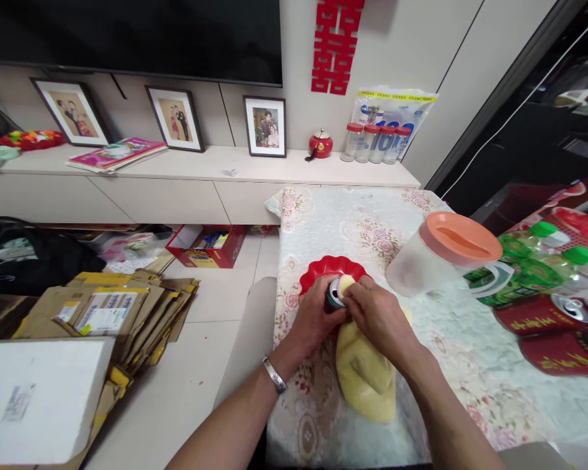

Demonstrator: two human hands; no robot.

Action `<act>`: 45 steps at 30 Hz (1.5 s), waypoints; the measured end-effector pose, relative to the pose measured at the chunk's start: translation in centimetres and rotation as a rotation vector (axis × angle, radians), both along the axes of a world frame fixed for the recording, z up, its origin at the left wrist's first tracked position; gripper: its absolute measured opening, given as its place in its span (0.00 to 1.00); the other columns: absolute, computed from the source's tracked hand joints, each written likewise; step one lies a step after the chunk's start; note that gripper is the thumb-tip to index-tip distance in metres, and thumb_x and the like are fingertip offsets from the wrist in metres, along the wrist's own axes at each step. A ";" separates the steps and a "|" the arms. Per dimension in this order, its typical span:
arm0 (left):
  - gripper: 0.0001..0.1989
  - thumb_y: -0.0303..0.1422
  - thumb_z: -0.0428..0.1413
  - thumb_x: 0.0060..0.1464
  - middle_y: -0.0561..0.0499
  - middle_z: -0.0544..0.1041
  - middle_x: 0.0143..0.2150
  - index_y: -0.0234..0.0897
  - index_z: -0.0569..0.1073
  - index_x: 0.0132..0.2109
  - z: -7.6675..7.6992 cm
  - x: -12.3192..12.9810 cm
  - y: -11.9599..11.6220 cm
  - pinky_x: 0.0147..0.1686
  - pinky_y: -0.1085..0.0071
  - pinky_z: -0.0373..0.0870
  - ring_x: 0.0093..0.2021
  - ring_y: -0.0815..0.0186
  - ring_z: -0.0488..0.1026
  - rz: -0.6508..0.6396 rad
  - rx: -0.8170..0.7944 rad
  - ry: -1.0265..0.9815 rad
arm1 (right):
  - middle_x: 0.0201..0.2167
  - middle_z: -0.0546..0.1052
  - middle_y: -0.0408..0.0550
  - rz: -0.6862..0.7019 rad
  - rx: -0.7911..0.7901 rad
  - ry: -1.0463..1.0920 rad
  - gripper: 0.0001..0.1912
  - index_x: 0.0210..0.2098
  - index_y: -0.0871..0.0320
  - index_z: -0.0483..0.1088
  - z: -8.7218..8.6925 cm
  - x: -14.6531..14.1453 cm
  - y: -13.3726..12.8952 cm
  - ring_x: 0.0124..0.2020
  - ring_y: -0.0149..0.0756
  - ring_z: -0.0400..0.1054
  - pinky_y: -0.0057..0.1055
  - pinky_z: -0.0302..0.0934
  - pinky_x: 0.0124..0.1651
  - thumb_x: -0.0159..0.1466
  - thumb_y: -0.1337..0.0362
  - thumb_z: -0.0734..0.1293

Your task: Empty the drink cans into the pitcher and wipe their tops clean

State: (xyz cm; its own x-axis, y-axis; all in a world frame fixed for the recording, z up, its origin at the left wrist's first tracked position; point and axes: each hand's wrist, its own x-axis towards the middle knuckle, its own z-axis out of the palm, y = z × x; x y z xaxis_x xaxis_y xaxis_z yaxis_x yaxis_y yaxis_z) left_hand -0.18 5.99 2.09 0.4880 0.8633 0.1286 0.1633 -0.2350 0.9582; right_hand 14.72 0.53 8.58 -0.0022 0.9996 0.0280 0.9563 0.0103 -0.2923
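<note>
My left hand (314,316) is wrapped round a dark drink can (334,294), whose silver top with its opening shows. In the fingers of my right hand (377,313) is a small pale-yellow round piece (345,284), held at the can's rim; I cannot tell what it is made of. Behind both hands lies a red plate (330,265) with a scalloped edge, partly covered by them. A yellow cloth (367,378) lies bunched on the table below my right hand.
To the right on the flowered tablecloth (379,238) stands a clear pitcher (416,264) with an orange lid. Red cans (543,316) and green-capped bottles (532,251) lie beyond it. Flattened cardboard (142,320) and a white foam box (39,398) are at the left.
</note>
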 end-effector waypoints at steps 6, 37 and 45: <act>0.30 0.32 0.68 0.53 0.44 0.75 0.63 0.42 0.70 0.61 0.0 -0.1 -0.1 0.65 0.51 0.65 0.63 0.52 0.72 -0.010 -0.002 -0.008 | 0.33 0.71 0.46 0.112 0.079 0.271 0.13 0.35 0.56 0.72 -1.0 2.0 -1.1 0.34 0.35 0.66 0.31 0.57 0.39 0.73 0.62 0.60; 0.31 0.34 0.67 0.56 0.43 0.71 0.61 0.43 0.67 0.64 -0.6 -0.1 -0.2 0.66 0.51 0.63 0.64 0.50 0.67 0.049 0.122 0.010 | 0.30 0.76 0.48 -0.313 0.187 0.311 0.12 0.31 0.56 0.70 -6.6 0.7 -1.2 0.32 0.37 0.70 0.30 0.59 0.36 0.69 0.63 0.59; 0.34 0.38 0.68 0.55 0.42 0.72 0.65 0.43 0.65 0.66 -0.5 -0.3 -0.2 0.67 0.50 0.63 0.66 0.49 0.68 0.026 0.030 -0.019 | 0.38 0.81 0.50 -0.340 0.382 0.424 0.15 0.42 0.57 0.74 -6.7 0.1 -1.5 0.38 0.39 0.74 0.33 0.65 0.44 0.70 0.57 0.58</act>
